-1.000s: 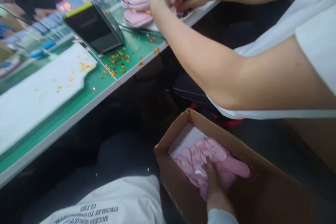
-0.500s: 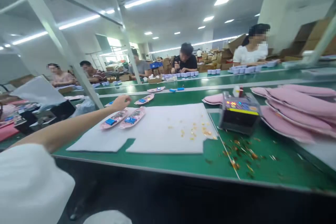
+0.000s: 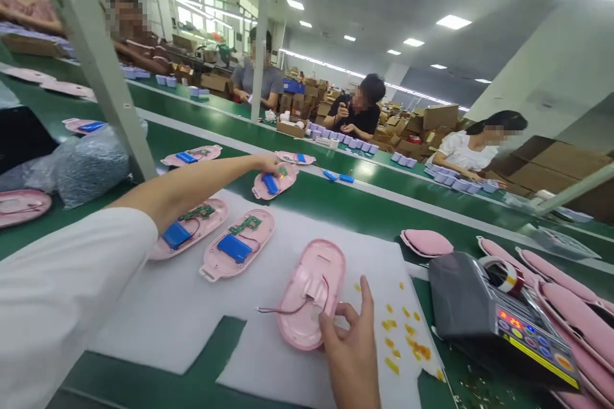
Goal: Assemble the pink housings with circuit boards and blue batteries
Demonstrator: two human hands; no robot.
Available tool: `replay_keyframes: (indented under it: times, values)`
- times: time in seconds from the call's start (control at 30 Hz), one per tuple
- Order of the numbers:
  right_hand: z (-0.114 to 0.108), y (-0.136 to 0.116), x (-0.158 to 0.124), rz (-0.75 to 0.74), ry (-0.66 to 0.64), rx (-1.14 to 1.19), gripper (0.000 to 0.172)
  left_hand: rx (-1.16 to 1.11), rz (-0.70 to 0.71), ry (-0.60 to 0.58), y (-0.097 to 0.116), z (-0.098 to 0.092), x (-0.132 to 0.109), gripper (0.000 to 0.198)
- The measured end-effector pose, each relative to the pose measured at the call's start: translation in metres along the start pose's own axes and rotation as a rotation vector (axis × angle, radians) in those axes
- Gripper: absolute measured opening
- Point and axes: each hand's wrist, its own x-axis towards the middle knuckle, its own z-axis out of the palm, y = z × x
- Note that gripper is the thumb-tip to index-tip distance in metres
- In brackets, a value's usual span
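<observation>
Right hand (image 3: 350,351) has thumb and fingers pinched on the near end of an open pink shell (image 3: 311,287). It's lying flat on the white foam sheet (image 3: 167,319). Left hand (image 3: 269,163) is stretched out onto a far shell (image 3: 268,184) with a blue battery, on the green belt (image 3: 364,204). Can't tell if it's actually gripping. Black machine (image 3: 480,313) sits just right.

The shell (image 3: 311,294) is pale pink, with a thin red wire (image 3: 275,312) trailing off it. Neighbouring pink shells (image 3: 211,265) carry blue batteries (image 3: 234,247). The bench (image 3: 336,204) is green, its foam sheet (image 3: 167,319) white, speckled with yellow-orange scraps (image 3: 389,324).
</observation>
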Motion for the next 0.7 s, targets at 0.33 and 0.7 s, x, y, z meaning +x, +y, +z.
replay_keyframes:
  times: [0.33, 0.7]
  values:
    - [-0.017, -0.038, 0.052, -0.456, -0.373, -0.223, 0.054, -0.407, 0.237, 0.033, -0.004, -0.008, -0.218, 0.111]
    - [-0.046, -0.021, 0.101, -0.453, -0.615, -0.342, 0.028, -1.232, -0.08, -0.157, 0.014, 0.123, -0.346, 0.108]
